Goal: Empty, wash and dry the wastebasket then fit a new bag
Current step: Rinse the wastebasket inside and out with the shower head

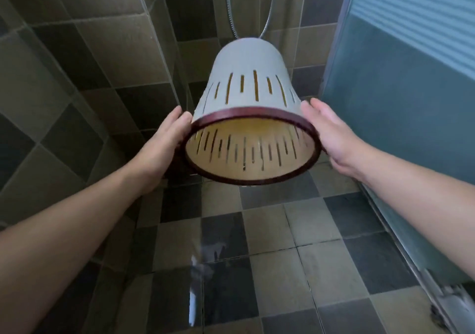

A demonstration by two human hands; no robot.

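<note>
Head view: wastebasket (246,94) was held upturned over the wet tiled floor (282,256).
Its dark rim was pressed between the left hand (164,138) and right hand (331,138), fingers straight and together.

Grey slotted wastebasket (246,86), maroon rim (253,179), checkered tiles (282,243)

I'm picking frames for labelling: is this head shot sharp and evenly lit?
Head view: the grey slotted plastic wastebasket with its dark red rim is fairly sharp between left hand and right hand; tile lines bow from the wide lens; the wet checkered floor tiles show glare streaks; the lower right corner is smeared.
</note>
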